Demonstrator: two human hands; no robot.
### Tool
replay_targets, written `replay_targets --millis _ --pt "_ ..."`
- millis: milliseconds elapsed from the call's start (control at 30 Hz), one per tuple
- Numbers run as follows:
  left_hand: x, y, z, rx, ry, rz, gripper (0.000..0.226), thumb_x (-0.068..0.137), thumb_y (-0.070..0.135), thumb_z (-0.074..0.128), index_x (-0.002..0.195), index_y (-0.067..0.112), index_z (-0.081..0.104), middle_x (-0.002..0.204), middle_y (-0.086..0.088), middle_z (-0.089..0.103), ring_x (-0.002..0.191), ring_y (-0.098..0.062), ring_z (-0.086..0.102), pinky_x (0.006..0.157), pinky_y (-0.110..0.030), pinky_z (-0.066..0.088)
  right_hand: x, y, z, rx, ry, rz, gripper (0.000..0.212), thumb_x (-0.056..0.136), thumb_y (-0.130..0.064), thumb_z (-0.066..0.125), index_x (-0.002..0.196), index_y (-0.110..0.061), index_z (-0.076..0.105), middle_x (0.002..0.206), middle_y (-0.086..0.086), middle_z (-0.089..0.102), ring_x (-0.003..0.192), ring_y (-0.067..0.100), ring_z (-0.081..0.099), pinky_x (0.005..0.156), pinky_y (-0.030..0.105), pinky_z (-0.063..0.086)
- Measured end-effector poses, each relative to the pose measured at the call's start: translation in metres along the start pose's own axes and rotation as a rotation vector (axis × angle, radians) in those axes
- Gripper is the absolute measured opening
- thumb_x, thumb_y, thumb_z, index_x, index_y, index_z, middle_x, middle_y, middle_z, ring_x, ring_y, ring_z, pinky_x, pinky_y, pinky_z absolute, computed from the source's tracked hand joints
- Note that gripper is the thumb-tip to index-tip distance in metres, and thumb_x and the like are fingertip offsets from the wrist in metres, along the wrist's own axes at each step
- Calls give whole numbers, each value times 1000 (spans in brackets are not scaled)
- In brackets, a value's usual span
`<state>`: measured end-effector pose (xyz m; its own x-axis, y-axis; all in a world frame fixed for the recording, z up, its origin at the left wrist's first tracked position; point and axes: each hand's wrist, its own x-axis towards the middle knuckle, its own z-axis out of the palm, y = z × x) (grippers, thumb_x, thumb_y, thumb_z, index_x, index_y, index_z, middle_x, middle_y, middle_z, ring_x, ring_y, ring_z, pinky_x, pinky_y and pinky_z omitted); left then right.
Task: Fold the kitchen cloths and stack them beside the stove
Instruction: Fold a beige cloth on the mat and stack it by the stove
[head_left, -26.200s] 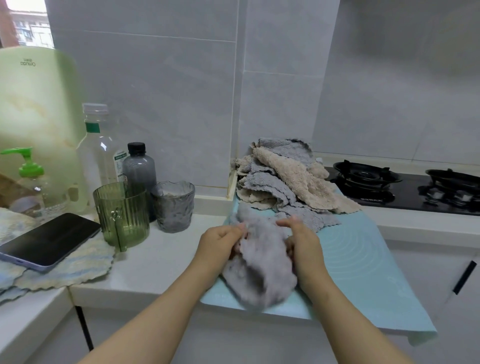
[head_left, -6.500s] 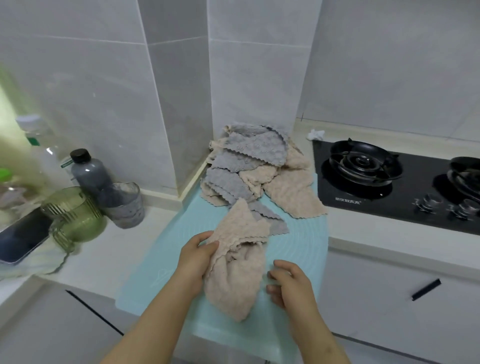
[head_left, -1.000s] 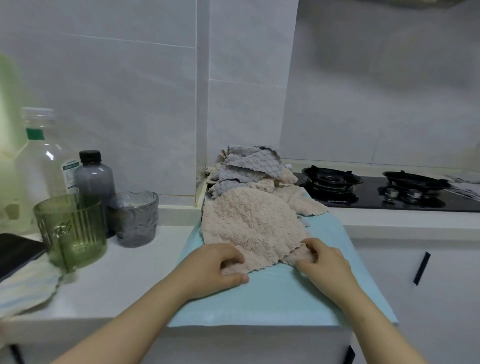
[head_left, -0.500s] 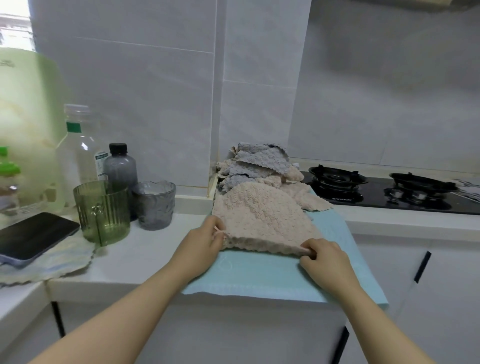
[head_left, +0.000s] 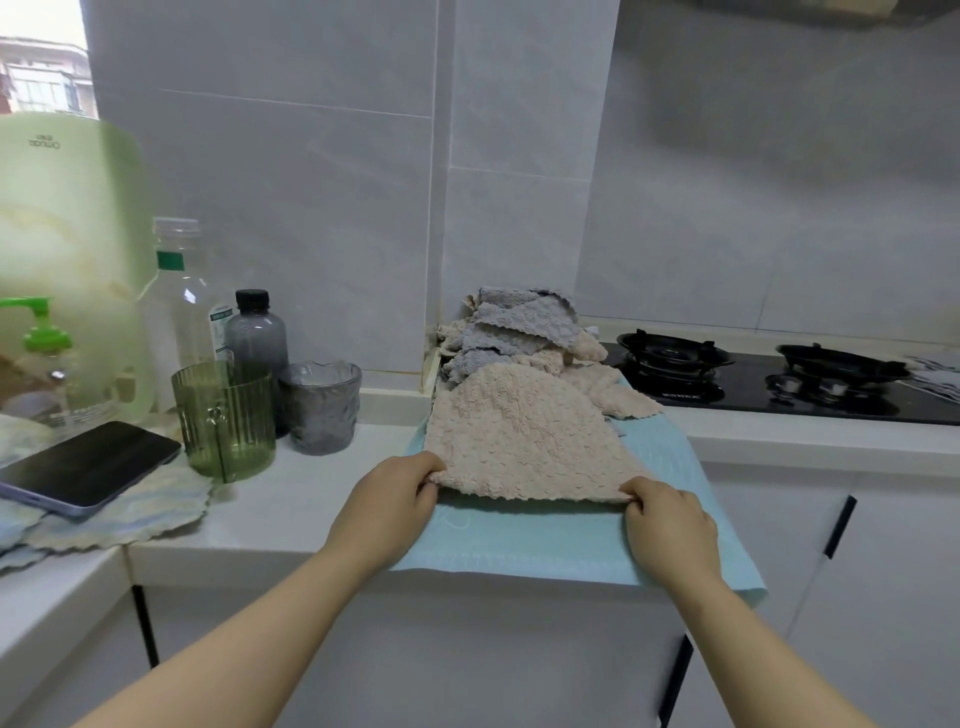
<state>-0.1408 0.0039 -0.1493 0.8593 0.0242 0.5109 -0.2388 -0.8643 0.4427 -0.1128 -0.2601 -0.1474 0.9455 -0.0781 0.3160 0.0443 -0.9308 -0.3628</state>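
Beige cloth (head_left: 524, 436) lies spread on the teal mat (head_left: 519, 543) at the counter edge.
Left hand (head_left: 387, 499): fingers curled, pinching the cloth's near corner at 7 o'clock.
Right hand (head_left: 667, 519): same pinch on the near corner at 5 o'clock.
The near hem looks raised slightly off the mat between the 2 grips.
Cloth pile (head_left: 514, 332), grey and beige, sits at 12 o'clock, touching the far edge. I cannot tell if any of it is folded.
Stove (head_left: 727, 379) is at 2 o'clock.

Judgement: this is fold 1 of this cloth, just starting.
The next move calls for carrying both corners level toward 12 o'clock, meeting the far corners, then pressing the crease flat.
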Motion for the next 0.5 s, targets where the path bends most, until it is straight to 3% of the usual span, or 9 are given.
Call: replay_targets --millis 100,200,333,500 --pt "-4 4 -1 -13 41 -9 21 89 13 49 106 18 59 96 -1 63 88 -20 56 70 -29 39 -2 1 -1 29 20 -3 38 94 -12 33 122 -21 56 120 2 62 111 26 48 92 36 38" --pt "-6 6 -4 7 39 -43 11 88 14 48 98 19 50 80 -3 59 74 -24 52 60 -31 34 -10 1 -3 -6 -9 -52 31 94 -13 32 112 -19 57 113 -1 60 110 24 46 91 37 38" --pt "-11 9 -8 7 -25 -86 25 90 18 51 114 21 45 83 -1 57 74 -22 49 63 -29 34 -21 3 -9 18 -27 -89 16 93 -14 33 83 -20 44 91 -4 48 107 22 43 82 35 34" --pt "-12 23 -25 296 -215 70 32 85 10 47 116 16 49 105 -6 56 95 -28 54 70 -29 34 -39 5 -23 -56 -3 -150 25 96 -17 32 106 -20 54 92 -4 53 104 21 49 85 31 29"
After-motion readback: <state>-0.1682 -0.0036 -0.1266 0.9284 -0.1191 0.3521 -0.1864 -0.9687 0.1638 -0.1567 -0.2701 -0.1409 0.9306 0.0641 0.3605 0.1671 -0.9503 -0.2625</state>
